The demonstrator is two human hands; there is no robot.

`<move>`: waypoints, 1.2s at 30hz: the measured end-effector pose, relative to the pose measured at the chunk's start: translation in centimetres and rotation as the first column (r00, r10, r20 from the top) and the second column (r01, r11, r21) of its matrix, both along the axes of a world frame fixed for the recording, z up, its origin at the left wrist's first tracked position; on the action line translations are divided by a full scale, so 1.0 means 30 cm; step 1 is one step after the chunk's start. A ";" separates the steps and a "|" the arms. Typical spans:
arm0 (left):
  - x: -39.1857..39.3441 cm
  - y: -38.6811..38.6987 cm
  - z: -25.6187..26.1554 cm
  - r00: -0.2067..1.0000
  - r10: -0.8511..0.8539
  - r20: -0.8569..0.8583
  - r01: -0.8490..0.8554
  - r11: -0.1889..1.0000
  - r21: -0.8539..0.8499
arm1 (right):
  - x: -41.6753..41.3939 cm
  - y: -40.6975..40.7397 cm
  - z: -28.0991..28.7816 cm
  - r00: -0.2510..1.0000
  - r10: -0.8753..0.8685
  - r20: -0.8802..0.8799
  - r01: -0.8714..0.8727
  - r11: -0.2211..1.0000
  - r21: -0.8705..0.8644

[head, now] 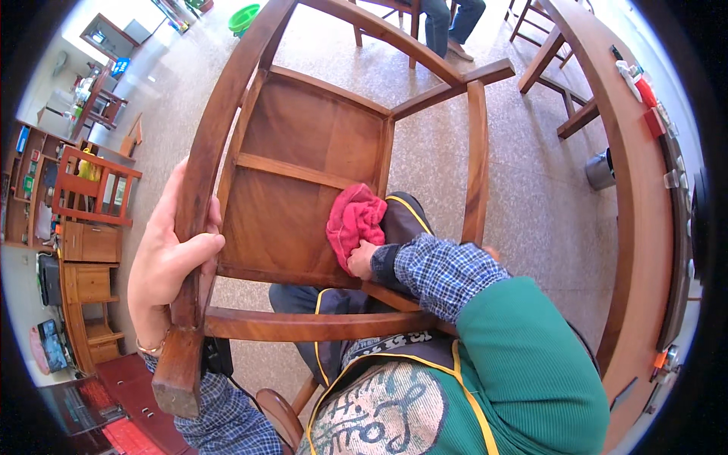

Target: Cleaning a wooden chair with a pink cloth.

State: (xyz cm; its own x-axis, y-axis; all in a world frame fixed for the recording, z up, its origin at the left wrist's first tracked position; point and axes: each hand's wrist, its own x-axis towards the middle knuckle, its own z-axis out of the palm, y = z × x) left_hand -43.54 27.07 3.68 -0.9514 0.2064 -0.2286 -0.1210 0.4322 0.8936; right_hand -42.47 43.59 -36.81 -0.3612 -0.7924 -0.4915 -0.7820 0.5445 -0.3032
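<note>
A wooden stool or chair frame (pixel 327 325) is tipped over before me, with the underside of its seat panel (pixel 284 227) facing up at me. My left hand (pixel 165 250) grips one thick leg (pixel 207 125), thumb wrapped over its inner side. In my right hand (pixel 364 259) is a crumpled red cloth (pixel 355 219). The cloth rests against the lower right part of the seat's underside, near its frame edge. A narrow crossbar (pixel 296 169) divides that underside into two fields. The fingers under the cloth are partly hidden.
A long wooden table (pixel 614 170) with small items on it runs along my right. A metal bin (pixel 601 170) stands beneath it. Ahead, a person's legs (pixel 449 25) show beside a chair. A green basin (pixel 243 20) sits on the floor; a reddish chair (pixel 96 185) and shelves stand left.
</note>
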 end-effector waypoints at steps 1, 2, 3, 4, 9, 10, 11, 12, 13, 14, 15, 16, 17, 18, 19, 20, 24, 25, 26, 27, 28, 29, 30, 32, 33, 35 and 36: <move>0.001 -0.001 0.000 1.000 -0.004 0.006 0.004 1.000 -0.005 | -0.007 0.006 0.006 0.994 -0.019 -0.103 0.021 1.000 0.021; 0.001 -0.001 -0.001 1.000 -0.001 0.006 0.001 1.000 -0.007 | -0.035 0.013 0.011 0.988 0.001 -0.157 0.008 0.998 0.056; 0.003 0.007 0.004 1.000 0.003 -0.010 -0.003 1.000 -0.019 | -0.082 0.034 -0.006 0.961 -0.008 -0.276 0.017 0.999 0.031; -0.002 0.014 -0.006 1.000 0.002 -0.018 -0.003 1.000 -0.024 | -0.106 0.058 -0.020 0.923 -0.022 -0.384 0.029 1.000 0.013; 0.004 0.012 0.009 1.000 0.012 -0.007 -0.012 0.999 -0.030 | 0.003 -0.002 0.014 0.985 -0.054 -0.162 0.049 0.998 -0.033; 0.000 0.011 0.007 1.000 0.014 -0.003 -0.014 0.999 -0.035 | 0.034 -0.019 0.014 0.997 -0.053 -0.055 0.049 0.996 -0.071; -0.004 0.008 0.004 1.000 0.012 -0.001 -0.012 0.999 -0.035 | 0.028 -0.023 0.011 0.997 -0.055 -0.053 0.051 0.996 -0.070; -0.007 0.006 0.000 1.000 0.005 -0.007 -0.006 1.000 -0.026 | 0.019 -0.021 0.027 0.998 -0.065 -0.024 0.065 0.998 -0.027; -0.009 0.005 -0.003 1.000 -0.001 -0.013 0.001 1.000 -0.018 | 0.008 -0.016 0.040 0.997 -0.077 0.005 0.077 0.997 0.015; -0.010 0.006 -0.004 1.000 -0.005 -0.011 0.004 1.000 -0.018 | -0.014 -0.007 -0.007 0.997 -0.080 0.017 0.080 0.996 0.024; -0.008 0.004 -0.005 1.000 0.020 -0.013 -0.020 1.000 -0.012 | -0.044 -0.001 0.011 0.996 -0.089 0.006 0.089 0.996 0.017; 0.002 0.004 -0.008 0.999 0.045 -0.010 -0.045 0.999 -0.005 | -0.053 0.004 0.034 0.995 -0.097 -0.001 0.097 0.995 0.011; 0.012 0.006 -0.006 0.999 0.052 -0.005 -0.052 0.999 -0.008 | -0.038 -0.005 0.031 0.996 -0.090 0.005 0.090 0.996 0.009; 0.008 0.017 0.001 0.998 0.054 0.011 -0.054 0.999 -0.008 | -0.036 -0.005 0.029 0.994 -0.109 0.001 0.109 0.994 -0.012; 0.004 0.023 0.003 0.998 0.056 0.028 -0.056 0.998 -0.008 | -0.031 -0.008 0.027 0.992 -0.128 -0.003 0.128 0.991 -0.034; 0.001 0.022 -0.002 0.998 0.054 0.028 -0.054 0.999 -0.006 | -0.015 -0.019 0.023 0.992 -0.130 -0.003 0.130 0.991 -0.032; -0.012 0.036 0.005 0.999 0.032 0.009 -0.032 0.999 0.010 | -0.056 -0.093 -0.014 0.965 -0.193 0.177 0.241 0.918 -0.314; 0.008 0.015 0.008 0.997 0.072 -0.001 -0.072 0.997 -0.001 | -0.104 -0.170 0.082 0.946 -0.025 0.323 0.192 0.848 -0.494; 0.004 0.033 0.010 0.998 0.062 0.000 -0.062 0.998 0.001 | -0.131 -0.211 0.106 0.950 -0.011 0.313 0.227 0.714 -0.663; -0.001 0.030 0.000 0.998 0.059 -0.013 -0.059 0.998 -0.012 | -0.127 -0.271 0.156 0.921 -0.078 0.382 0.352 0.584 -0.731; -0.007 0.025 -0.002 0.998 0.054 -0.031 -0.054 0.998 -0.026 | -0.134 -0.326 0.205 0.904 -0.007 0.427 0.380 0.468 -0.798; -0.006 0.009 -0.009 0.997 0.065 -0.031 -0.066 0.997 -0.031 | -0.132 -0.356 0.248 0.868 -0.012 0.496 0.411 0.579 -0.705; -0.012 -0.001 -0.020 0.999 0.037 -0.009 -0.037 0.999 -0.034 | -0.137 -0.366 0.274 0.828 -0.036 0.559 0.431 0.678 -0.595; -0.024 0.025 -0.008 1.000 -0.024 -0.005 0.023 0.999 -0.034 | -0.156 -0.314 0.147 0.815 0.024 0.579 0.435 0.636 -0.638; -0.007 0.007 -0.010 0.999 -0.017 -0.031 0.016 0.999 -0.033 | -0.142 -0.288 0.120 0.899 0.057 0.434 0.261 0.726 -0.636; 0.006 0.012 -0.023 0.998 -0.033 -0.056 0.032 0.999 -0.007 | -0.123 -0.156 0.015 0.877 0.071 0.476 0.158 0.893 -0.422; 0.026 -0.009 -0.022 1.000 0.019 -0.021 -0.019 1.000 -0.017 | -0.084 -0.111 0.035 0.900 0.090 0.426 0.012 0.973 -0.232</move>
